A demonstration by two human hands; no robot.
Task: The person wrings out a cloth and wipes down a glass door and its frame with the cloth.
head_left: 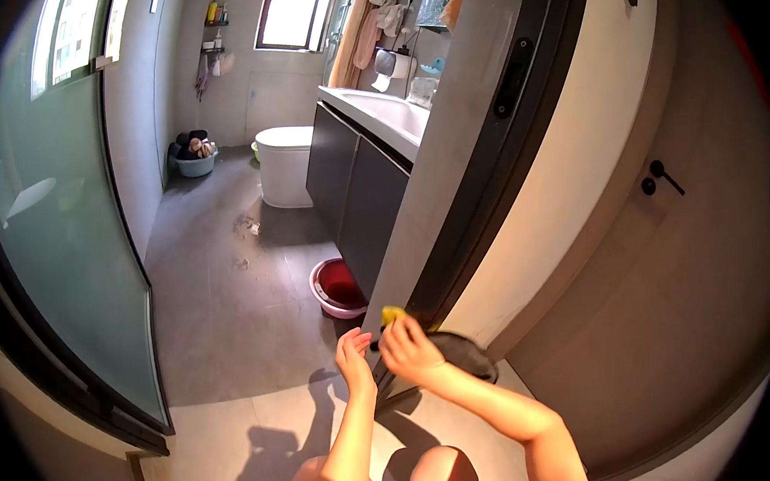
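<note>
My right hand is closed around a small yellow piece, which looks like a cloth or sponge, though its kind is unclear. It is held up by the lower part of the dark door frame. Just to its left, my left hand is raised with fingers stretched out and nothing visible in it. Behind my right wrist, a dark rounded object sits low by the wall, partly hidden by my forearm.
Past the doorway, a pink basin with a red inside stands by the dark vanity cabinet. Farther in are a white toilet and a blue tub of things. A frosted glass door stands left; a brown door is right.
</note>
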